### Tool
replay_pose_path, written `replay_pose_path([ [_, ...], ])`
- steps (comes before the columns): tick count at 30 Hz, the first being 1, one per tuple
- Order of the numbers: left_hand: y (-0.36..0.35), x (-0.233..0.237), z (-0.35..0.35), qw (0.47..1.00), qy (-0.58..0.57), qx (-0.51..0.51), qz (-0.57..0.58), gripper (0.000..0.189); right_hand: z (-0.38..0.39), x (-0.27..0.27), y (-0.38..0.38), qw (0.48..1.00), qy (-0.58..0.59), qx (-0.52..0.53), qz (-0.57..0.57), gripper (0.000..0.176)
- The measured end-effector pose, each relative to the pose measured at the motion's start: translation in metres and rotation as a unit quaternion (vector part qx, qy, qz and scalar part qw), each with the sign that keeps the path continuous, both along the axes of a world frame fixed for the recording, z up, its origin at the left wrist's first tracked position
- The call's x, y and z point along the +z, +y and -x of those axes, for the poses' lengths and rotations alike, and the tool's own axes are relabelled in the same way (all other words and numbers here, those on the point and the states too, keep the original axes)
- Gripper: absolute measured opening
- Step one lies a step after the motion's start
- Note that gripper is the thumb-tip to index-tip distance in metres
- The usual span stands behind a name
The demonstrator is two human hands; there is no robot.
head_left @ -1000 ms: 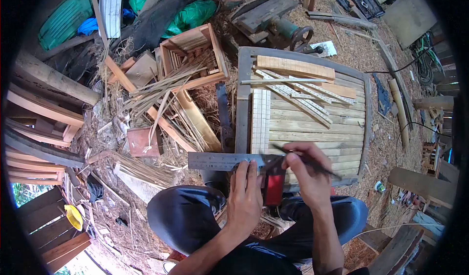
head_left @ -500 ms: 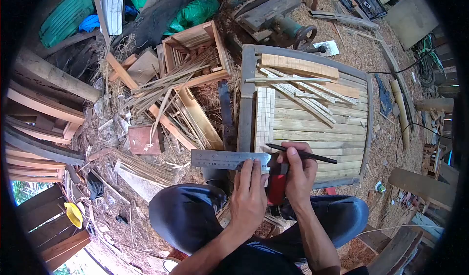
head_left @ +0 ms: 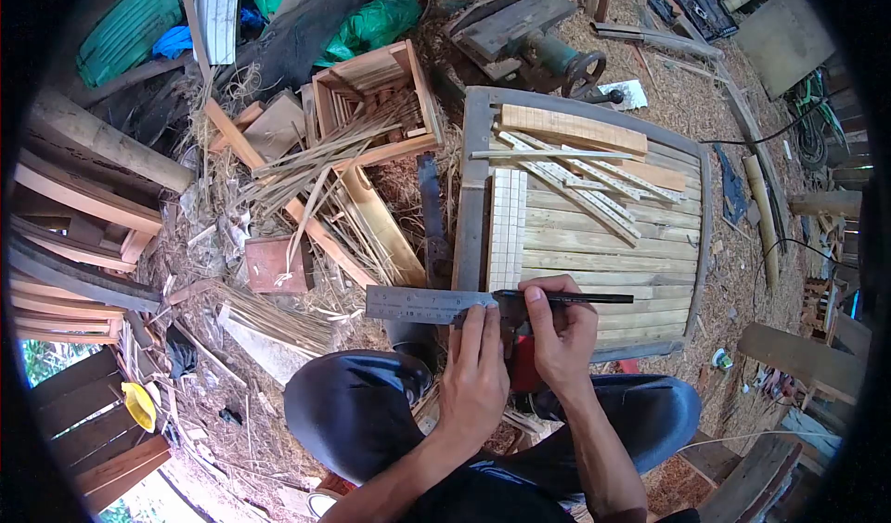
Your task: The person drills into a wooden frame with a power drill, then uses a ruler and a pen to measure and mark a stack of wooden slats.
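Observation:
My left hand (head_left: 475,370) presses its fingertips on a metal ruler (head_left: 408,305), which lies crosswise near the lower end of a strip of wood pieces marked with grid lines (head_left: 507,231). In my right hand (head_left: 561,337) is a black pencil-like tool (head_left: 594,297), pinched between thumb and fingers, its tip at the ruler's right part. A red object (head_left: 526,365) shows between my hands, partly hidden. Under the strip is a slatted wooden panel (head_left: 603,268) with a grey frame.
Dotted wooden strips (head_left: 580,189) and a plain block (head_left: 573,129) lie on the panel's far part. A wooden box frame (head_left: 376,87) with thin sticks stands at the upper left. Behind the panel is a vise-like tool with a handwheel (head_left: 583,73). Shavings cover the ground.
My right hand has shifted slightly left and down, and the tool in it now lies nearly level, its tip lower at the ruler. The ruler has moved slightly.

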State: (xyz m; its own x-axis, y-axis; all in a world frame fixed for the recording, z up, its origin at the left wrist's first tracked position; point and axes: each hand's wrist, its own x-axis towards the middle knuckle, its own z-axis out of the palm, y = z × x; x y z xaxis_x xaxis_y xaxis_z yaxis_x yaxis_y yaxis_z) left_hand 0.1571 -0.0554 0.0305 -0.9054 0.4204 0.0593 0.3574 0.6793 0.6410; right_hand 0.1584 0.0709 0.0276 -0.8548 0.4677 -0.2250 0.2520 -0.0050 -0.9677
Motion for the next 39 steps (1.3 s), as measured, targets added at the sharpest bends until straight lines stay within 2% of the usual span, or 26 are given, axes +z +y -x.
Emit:
replay_pose_path([
  [7,-0.001,0.000,-0.001,1.000,-0.025,-0.007,0.016,0.042,0.002,-0.001,0.001,1.000,-0.001,0.017,-0.001,0.014],
  [9,-0.001,0.002,-0.001,0.999,-0.028,-0.009,0.019,0.042,0.006,-0.005,0.000,0.987,0.085,0.027,-0.137,0.012],
  [10,-0.001,0.003,0.000,0.999,-0.034,-0.008,0.008,0.042,0.006,-0.004,0.000,0.987,0.085,0.027,-0.137,0.012],
  [12,0.000,0.002,0.001,0.999,-0.040,-0.009,-0.003,0.041,0.003,-0.002,0.001,0.998,0.028,-0.018,-0.044,0.011],
  [13,0.001,0.000,0.000,1.000,-0.016,-0.004,-0.006,0.040,0.003,0.000,0.002,0.998,0.028,-0.018,-0.044,0.011],
  [15,0.001,-0.001,0.001,1.000,0.009,0.001,-0.008,0.038,0.004,0.001,0.004,0.993,0.022,-0.023,-0.118,0.011],
  [18,0.002,-0.001,0.001,1.000,0.018,0.006,-0.018,0.037,0.001,0.001,0.007,0.990,-0.010,-0.042,-0.131,0.011],
  [21,0.003,-0.001,0.001,0.999,0.025,0.007,-0.021,0.036,0.003,-0.001,0.004,0.982,0.022,-0.080,-0.171,0.011],
  [25,0.003,0.000,0.002,1.000,0.025,0.006,-0.017,0.036,-0.001,-0.005,0.006,0.989,0.009,-0.088,-0.121,0.010],
  [27,0.004,0.000,0.001,0.999,0.029,0.003,-0.018,0.036,0.000,-0.005,0.005,0.983,0.052,-0.178,-0.001,0.013],
  [28,0.004,-0.001,0.001,0.999,0.032,0.006,-0.016,0.036,-0.001,0.005,0.004,0.982,0.032,-0.187,-0.005,0.017],
  [29,0.004,-0.001,0.001,0.999,0.036,0.009,-0.013,0.036,-0.005,0.006,0.005,0.982,0.034,-0.187,-0.005,0.017],
  [32,0.004,-0.001,0.002,0.999,0.034,0.016,-0.031,0.036,-0.026,0.001,0.010,0.987,-0.037,-0.081,-0.137,0.024],
  [35,0.005,0.000,-0.002,0.999,0.003,0.039,-0.026,0.036,-0.030,0.017,0.006,0.986,-0.082,-0.034,-0.142,0.027],
  [37,0.004,-0.001,-0.003,0.999,0.024,0.030,-0.018,0.036,-0.032,0.012,0.006,0.991,-0.066,-0.052,-0.106,0.029],
  [39,0.005,-0.003,-0.003,0.999,0.046,0.022,-0.010,0.036,-0.030,0.019,0.007,0.984,-0.106,-0.022,-0.144,0.028],
])
